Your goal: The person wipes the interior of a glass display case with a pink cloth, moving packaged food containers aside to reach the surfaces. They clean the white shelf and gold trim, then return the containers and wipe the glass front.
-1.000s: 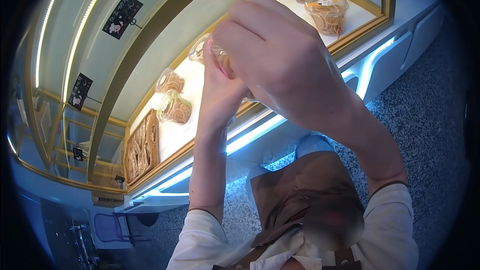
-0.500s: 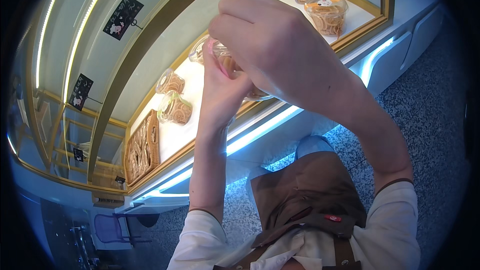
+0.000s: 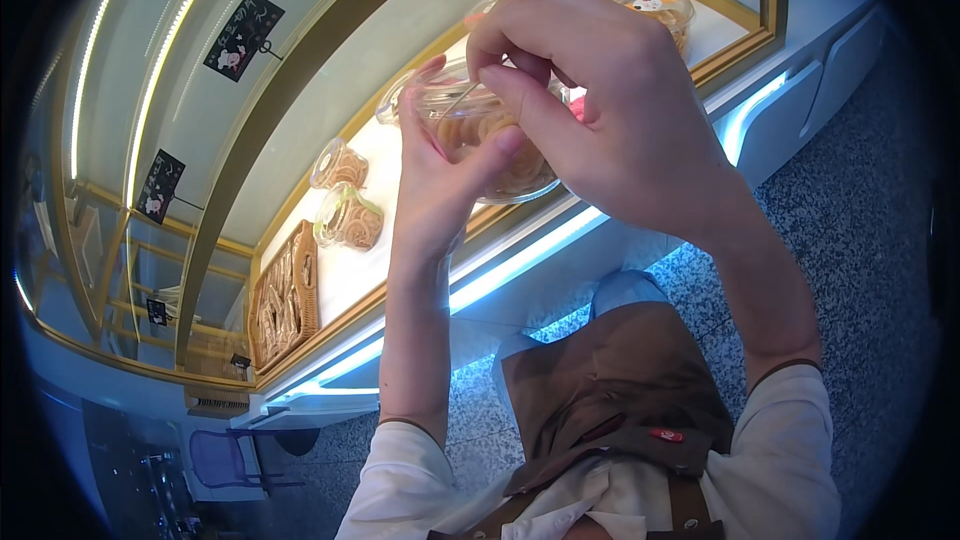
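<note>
Left hand (image 3: 440, 180) clamped around a clear, round plastic tub of pale biscuits (image 3: 528, 172); right hand (image 3: 625, 90), fingertips together at its rim, pinched item unclear. Tub not set down; closure unconfirmed. Left of grip, filled clear plastic containers (image 3: 350, 218) already stand displayed.

Site is a bakery-type shop, per lit gold-framed display case (image 3: 385, 178) with black sign cards (image 3: 240, 37) toward 10 o'clock, cookie tubs (image 3: 349, 218) at 9, wicker basket (image 3: 311, 282) between 8 and 9.

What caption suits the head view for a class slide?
Left hand grips a clear tub, right hand pinched over it.
</note>
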Tool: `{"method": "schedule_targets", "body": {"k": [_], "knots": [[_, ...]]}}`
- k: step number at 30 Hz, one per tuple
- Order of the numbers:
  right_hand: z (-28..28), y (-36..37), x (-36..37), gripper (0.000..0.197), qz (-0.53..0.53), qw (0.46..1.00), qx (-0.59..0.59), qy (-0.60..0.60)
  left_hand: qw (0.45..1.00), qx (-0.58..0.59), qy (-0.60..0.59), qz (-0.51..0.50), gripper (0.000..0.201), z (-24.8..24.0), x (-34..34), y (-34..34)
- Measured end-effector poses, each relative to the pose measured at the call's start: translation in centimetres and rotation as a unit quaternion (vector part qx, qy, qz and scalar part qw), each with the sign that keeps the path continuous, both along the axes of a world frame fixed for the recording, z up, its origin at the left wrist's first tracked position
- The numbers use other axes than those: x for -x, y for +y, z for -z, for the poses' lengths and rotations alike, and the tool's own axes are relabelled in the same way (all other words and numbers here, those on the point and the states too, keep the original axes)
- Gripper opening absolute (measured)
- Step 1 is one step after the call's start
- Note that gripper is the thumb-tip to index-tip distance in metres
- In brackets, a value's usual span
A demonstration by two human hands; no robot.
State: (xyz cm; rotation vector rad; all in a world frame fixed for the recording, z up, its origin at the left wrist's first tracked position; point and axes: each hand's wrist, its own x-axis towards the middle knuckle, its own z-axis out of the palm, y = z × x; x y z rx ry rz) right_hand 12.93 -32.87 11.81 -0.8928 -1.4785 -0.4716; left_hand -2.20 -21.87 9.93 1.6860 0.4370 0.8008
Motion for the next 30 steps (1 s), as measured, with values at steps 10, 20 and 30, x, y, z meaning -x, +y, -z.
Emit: {"method": "schedule_targets", "body": {"k": [10, 20, 30], "knots": [[0.0, 1.7, 1.1, 0.011, 0.054, 0.994, -0.089, -0.03, 1.0, -0.019, 0.0, -0.017, 0.09, -0.3, -0.1, -0.5], [-0.1, 1.5, 1.7, 0.019, 0.098, 0.987, -0.081, -0.096, 0.999, 0.001, 0.012, -0.039, 0.086, 0.0, 0.0, -0.7], [-0.3, 1.6, 1.1, 0.009, 0.018, 0.999, -0.037, -0.011, 1.0, -0.023, 0.006, -0.02, 0.095, -0.1, 0.1, -0.1]]}}
